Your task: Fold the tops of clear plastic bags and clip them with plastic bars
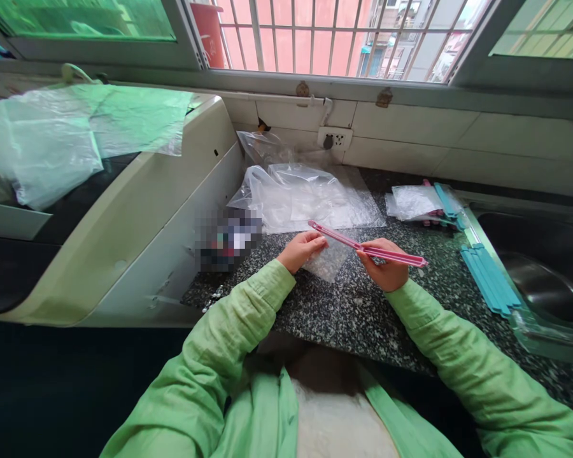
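Pink strips [346, 240] are held at the centre of the frame, above the bench [363, 318], gripped near their middle by the closed fingers of the right hand [386, 264], probably so that both ends are left free. A small clear bag [332, 261] is pinched between the drawn-together fingers of the left hand [303, 250], apparently to steady the limp film. Turquoise strips [489, 280] are laid side by side at the right, beside the sink [544, 280], perhaps for tidiness. Larger plastic bags [305, 197] are spread at upper centre, likely for easy reach.

Forearms [251, 305] angle inward, right hand [386, 264] pinching, left hand [302, 251] apparently pinching too.
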Motion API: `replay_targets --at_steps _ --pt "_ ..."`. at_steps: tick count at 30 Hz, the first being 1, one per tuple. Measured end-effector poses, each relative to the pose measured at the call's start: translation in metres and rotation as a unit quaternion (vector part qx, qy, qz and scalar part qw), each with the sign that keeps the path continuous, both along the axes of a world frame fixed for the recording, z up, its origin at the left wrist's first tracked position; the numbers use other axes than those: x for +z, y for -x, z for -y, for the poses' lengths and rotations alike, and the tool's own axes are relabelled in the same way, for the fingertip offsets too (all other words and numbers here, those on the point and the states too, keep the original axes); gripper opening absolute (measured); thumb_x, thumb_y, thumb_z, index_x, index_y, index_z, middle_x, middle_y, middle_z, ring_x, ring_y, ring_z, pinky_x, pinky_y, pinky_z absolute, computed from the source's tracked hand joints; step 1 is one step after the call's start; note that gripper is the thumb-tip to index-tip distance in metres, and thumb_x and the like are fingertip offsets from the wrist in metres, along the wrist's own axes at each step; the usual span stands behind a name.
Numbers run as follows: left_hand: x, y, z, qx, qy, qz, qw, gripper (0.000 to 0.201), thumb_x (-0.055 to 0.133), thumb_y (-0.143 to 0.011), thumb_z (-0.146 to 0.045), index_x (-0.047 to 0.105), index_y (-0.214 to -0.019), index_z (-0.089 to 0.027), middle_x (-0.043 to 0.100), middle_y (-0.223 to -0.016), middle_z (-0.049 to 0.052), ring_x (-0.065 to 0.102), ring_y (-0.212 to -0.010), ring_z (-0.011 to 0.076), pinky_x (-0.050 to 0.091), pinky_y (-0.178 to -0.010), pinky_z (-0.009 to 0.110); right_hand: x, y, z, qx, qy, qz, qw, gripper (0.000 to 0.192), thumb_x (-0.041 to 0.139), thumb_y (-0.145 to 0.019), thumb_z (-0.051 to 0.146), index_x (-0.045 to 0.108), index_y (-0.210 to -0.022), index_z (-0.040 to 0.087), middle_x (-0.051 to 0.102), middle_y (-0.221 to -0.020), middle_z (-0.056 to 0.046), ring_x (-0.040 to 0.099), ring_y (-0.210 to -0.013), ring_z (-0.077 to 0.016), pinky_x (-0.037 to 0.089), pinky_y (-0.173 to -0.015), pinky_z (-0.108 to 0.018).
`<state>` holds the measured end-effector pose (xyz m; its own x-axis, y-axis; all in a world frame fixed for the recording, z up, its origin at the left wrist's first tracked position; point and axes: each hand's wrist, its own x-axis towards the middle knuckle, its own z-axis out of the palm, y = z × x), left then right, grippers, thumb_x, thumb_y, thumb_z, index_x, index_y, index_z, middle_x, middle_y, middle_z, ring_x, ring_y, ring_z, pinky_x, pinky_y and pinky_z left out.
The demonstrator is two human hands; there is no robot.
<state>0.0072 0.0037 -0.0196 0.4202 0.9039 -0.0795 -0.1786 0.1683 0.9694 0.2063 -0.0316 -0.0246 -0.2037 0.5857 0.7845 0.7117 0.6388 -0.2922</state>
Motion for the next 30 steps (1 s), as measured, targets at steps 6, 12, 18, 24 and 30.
replay_targets --at_steps 6,12,18,24,30 --pt "-0.0034 -0.0018 -0.0011 0.0 0.01 0.011 1.0 0.039 0.064 -0.059 -0.049 0.053 -0.055 -0.011 0.035 -0.036 -0.007 0.028 -0.033 0.0026 0.017 -0.036 0.019 0.0008 0.0024 0.0024 0.004 0.0 -0.001 1.0 0.005 0.06 -0.072 0.022 0.058 -0.076 0.02 0.062 -0.065 -0.002 0.058 -0.061 -0.0146 0.048 -0.06 -0.028" --pt "-0.0063 -0.0025 -0.0031 0.01 0.048 0.017 0.999 0.036 0.061 -0.065 -0.044 0.052 -0.053 -0.011 0.038 -0.039 -0.005 0.027 -0.032 0.0017 0.016 -0.034 0.018 -0.0014 0.005 0.0037 0.012 -0.005 -0.011 1.0 0.004 0.06 -0.071 0.022 0.058 -0.075 0.02 0.063 -0.066 -0.001 0.058 -0.06 -0.0143 0.048 -0.059 -0.028" --pt "-0.0044 -0.0032 -0.0024 0.018 0.09 0.029 0.995 0.034 0.062 -0.066 -0.041 0.052 -0.054 -0.011 0.031 -0.036 -0.008 0.025 -0.031 0.0014 0.015 -0.034 0.017 -0.0033 0.008 0.0055 0.028 -0.002 -0.034 0.999 0.007 0.062 -0.07 0.019 0.058 -0.076 0.019 0.062 -0.066 -0.001 0.058 -0.061 -0.0137 0.049 -0.058 -0.027" --pt "-0.0025 -0.0023 -0.002 0.009 0.119 0.05 0.992 0.031 0.063 -0.066 -0.04 0.053 -0.06 -0.011 0.031 -0.038 -0.008 0.025 -0.03 0.0011 0.012 -0.034 0.017 -0.0018 0.0099 0.0071 0.012 0.036 -0.044 0.998 0.003 0.059 -0.073 0.022 0.057 -0.074 0.02 0.061 -0.065 -0.001 0.057 -0.06 -0.0132 0.048 -0.056 -0.027" --pt "-0.0018 -0.0007 -0.0024 0.012 0.117 0.067 0.991 0.03 0.067 -0.061 -0.037 0.055 -0.063 -0.009 0.027 -0.042 -0.009 0.022 -0.032 -0.0005 0.008 -0.034 0.016 -0.0033 0.0095 0.0064 0.017 0.066 -0.072 0.995 0.006 0.058 -0.074 0.025 0.057 -0.074 0.019 0.06 -0.064 -0.001 0.056 -0.058 -0.0124 0.048 -0.055 -0.026"
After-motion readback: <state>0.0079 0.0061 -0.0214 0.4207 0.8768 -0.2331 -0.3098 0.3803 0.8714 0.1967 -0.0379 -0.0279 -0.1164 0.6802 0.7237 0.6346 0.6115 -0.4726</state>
